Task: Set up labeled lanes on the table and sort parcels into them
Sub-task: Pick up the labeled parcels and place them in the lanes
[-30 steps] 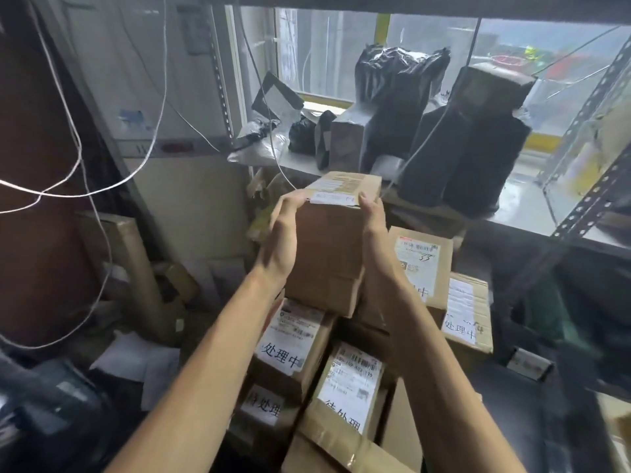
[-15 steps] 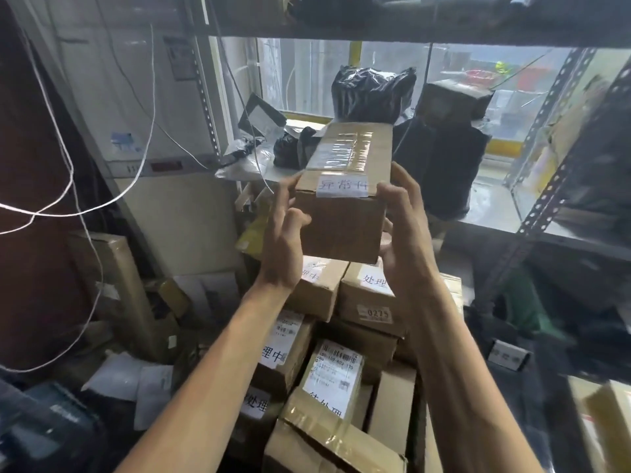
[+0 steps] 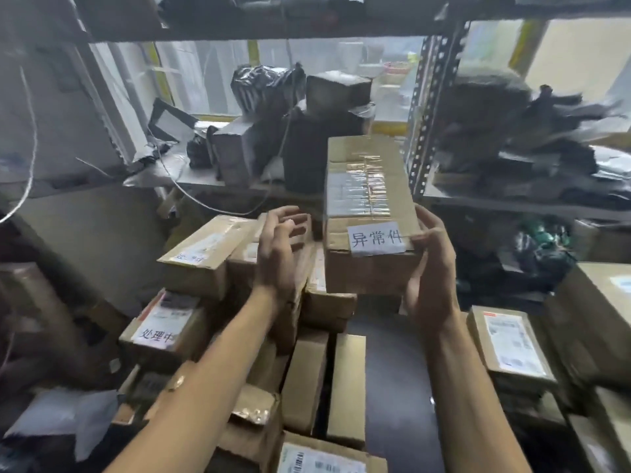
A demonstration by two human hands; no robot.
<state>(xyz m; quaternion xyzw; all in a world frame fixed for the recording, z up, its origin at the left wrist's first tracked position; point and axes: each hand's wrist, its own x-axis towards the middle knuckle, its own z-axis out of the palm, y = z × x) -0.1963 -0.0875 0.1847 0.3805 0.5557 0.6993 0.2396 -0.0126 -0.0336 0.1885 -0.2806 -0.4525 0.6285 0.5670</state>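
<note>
A brown cardboard parcel (image 3: 368,213) with clear tape on top and a white handwritten label on its near edge is held up at chest height. My right hand (image 3: 432,268) grips its right side and underside, thumb on the label's corner. My left hand (image 3: 278,249) is off the box, a short way to its left, fingers spread and curled. Below lies a heap of cardboard parcels (image 3: 201,254), several with white labels (image 3: 158,331).
A metal shelf rack (image 3: 423,110) stands behind, loaded with black plastic-wrapped packages (image 3: 269,87) and grey boxes. More labelled boxes (image 3: 512,346) are stacked at the right. White cables (image 3: 29,172) hang at the left. Papers lie on the floor at lower left.
The parcel has moved to the right and turned lengthwise away from me. My left hand has let go of it; only my right hand holds it. The view has shifted right.
</note>
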